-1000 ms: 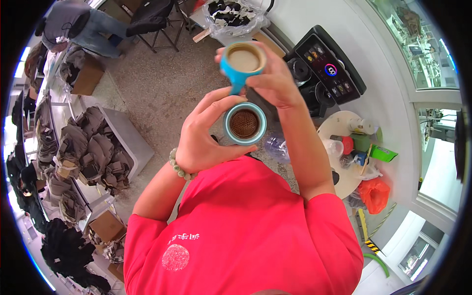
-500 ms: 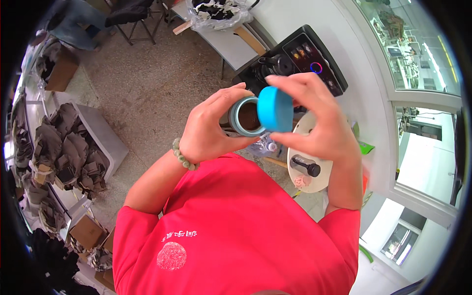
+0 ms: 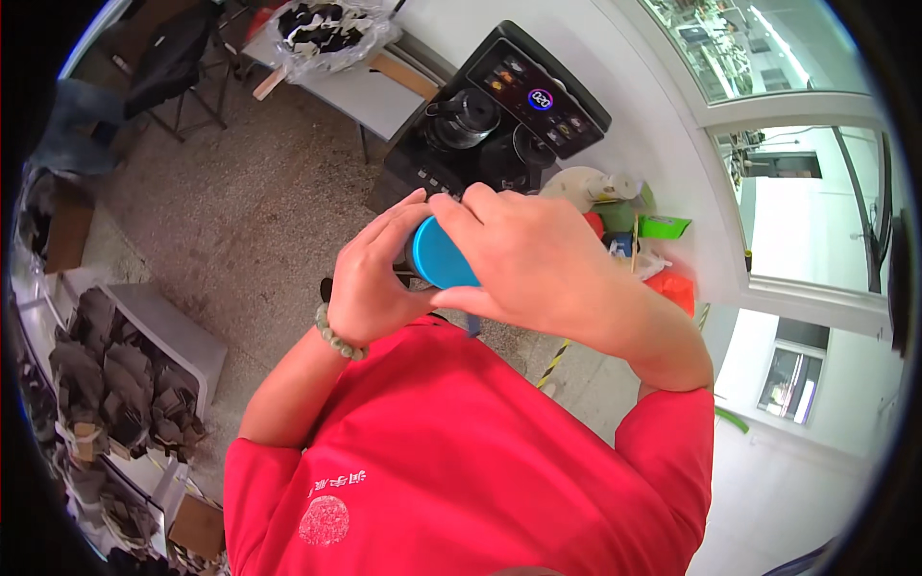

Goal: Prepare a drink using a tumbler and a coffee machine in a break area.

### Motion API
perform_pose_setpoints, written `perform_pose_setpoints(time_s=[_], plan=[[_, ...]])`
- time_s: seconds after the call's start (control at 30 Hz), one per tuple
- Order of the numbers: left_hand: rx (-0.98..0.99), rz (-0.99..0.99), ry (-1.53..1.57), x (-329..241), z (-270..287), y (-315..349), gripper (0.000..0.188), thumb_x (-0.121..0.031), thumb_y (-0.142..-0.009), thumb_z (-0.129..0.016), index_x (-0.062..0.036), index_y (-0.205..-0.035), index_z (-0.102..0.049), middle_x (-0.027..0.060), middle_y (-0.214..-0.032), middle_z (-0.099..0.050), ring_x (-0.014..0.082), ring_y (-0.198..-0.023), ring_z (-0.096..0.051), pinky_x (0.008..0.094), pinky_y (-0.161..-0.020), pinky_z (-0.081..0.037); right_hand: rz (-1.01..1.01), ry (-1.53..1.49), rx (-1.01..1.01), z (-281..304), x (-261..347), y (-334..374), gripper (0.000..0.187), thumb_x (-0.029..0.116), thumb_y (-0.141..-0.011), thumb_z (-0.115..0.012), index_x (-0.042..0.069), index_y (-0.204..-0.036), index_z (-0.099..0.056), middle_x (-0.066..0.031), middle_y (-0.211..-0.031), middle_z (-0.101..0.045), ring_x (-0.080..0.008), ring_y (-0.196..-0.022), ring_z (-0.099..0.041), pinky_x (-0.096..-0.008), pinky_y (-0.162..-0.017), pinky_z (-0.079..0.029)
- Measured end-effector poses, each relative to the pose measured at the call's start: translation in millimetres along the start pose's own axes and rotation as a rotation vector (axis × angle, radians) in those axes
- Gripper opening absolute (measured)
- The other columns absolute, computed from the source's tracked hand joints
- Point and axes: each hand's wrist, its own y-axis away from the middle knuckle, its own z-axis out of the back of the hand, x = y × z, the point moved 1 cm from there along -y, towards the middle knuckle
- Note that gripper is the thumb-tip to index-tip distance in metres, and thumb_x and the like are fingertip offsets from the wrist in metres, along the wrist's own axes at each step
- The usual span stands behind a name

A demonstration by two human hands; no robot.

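Note:
A round bright-blue lid [image 3: 444,257] sits over the mouth of a jar, whose body is almost wholly hidden by my hands and the lid. My left hand [image 3: 373,274], with a beaded bracelet [image 3: 336,338] at the wrist, is curled round the jar from the left. From the right, my right hand [image 3: 528,252] grips the lid, fingers over its far edge and thumb along the near side. Just beyond my hands stands a black kettle machine [image 3: 480,96] with a lit panel. It bears a glass kettle [image 3: 471,117] and a darker pot [image 3: 514,158].
A grey table [image 3: 355,96] at the back carries a clear plastic bag [image 3: 327,38] of black and white scraps. At left is a grey bin [image 3: 182,336] full of dark pieces. Green [image 3: 663,227] and orange-red [image 3: 672,288] items lie by the right wall.
The blue lid has moved from beside the jar's open mouth onto it, covering the brown inside. Both hands have come closer together, and the view has shifted toward the black machine.

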Motion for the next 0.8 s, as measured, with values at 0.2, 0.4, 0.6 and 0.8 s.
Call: perform_pose_setpoints(time_s=[0.2,0.4,0.6,0.8], plan=[[0.060,-0.035,-0.003,6.2,1.3,0.4,0.078,-0.010,-0.061,-0.092,-0.0050,-0.134,-0.064,0.0153,-0.137,-0.068,0.0328,-0.137,-0.061,0.0419,-0.107,-0.055,0.037,0.098,-0.142,-24.3,-6.9,4.6,0.072,0.030,-0.081,-0.085,0.002,-0.140,-0.055,-0.0140,-0.118,-0.063,-0.0272,-0.092,-0.069,-0.0399,-0.073,-0.058],[0.093,-0.018,0.010,13.4,-7.6,2.1,0.076,-0.010,-0.063,-0.092,-0.0044,-0.134,-0.064,0.0161,-0.139,-0.067,0.0343,-0.139,-0.059,0.0424,-0.109,-0.053,0.310,0.073,-0.388,-45.1,-20.2,7.5,0.072,0.031,-0.082,-0.083,0.002,-0.142,-0.054,-0.0159,-0.122,-0.063,-0.0249,-0.092,-0.068,-0.0369,-0.073,-0.058],[0.084,-0.009,0.140,16.5,-15.8,6.5,0.081,-0.012,-0.063,-0.095,-0.0025,-0.137,-0.063,0.0178,-0.143,-0.064,0.0353,-0.138,-0.059,0.0427,-0.109,-0.053,0.058,0.062,-0.156,-34.0,-14.4,8.5,0.076,0.030,-0.079,-0.085,0.004,-0.144,-0.054,-0.0160,-0.126,-0.061,-0.0240,-0.098,-0.066,-0.0332,-0.075,-0.057],[0.095,-0.058,-0.022,14.9,-9.3,8.8,0.088,-0.012,-0.064,-0.097,0.0000,-0.142,-0.058,0.0198,-0.149,-0.060,0.0358,-0.136,-0.061,0.0424,-0.108,-0.053,0.056,0.047,-0.206,-36.1,-1.8,6.6,0.086,0.040,-0.078,-0.086,0.004,-0.148,-0.050,-0.0157,-0.127,-0.060,-0.0246,-0.099,-0.066,-0.0318,-0.075,-0.055]])
